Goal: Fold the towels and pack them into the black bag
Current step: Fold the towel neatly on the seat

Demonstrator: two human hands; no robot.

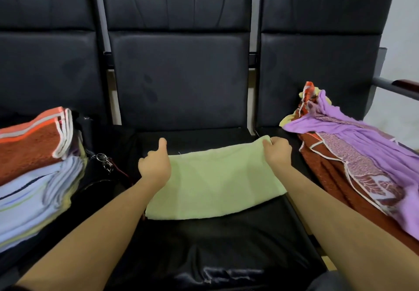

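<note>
A light green towel (215,184) lies folded flat on the middle black seat. My left hand (155,166) holds its far left corner, fingers curled under the cloth and thumb sticking up. My right hand (277,151) pinches the far right corner. A stack of folded towels (34,177), orange-brown on top and pale blue below, sits on the left seat over black fabric that may be the bag (97,173). A loose pile of unfolded towels (353,154), purple over rust-red, lies on the right seat.
Three black padded chairs (181,75) stand in a row with tall backrests. A metal key ring (103,160) lies beside the folded stack. A chair armrest (399,87) juts out at the far right, against a pale wall.
</note>
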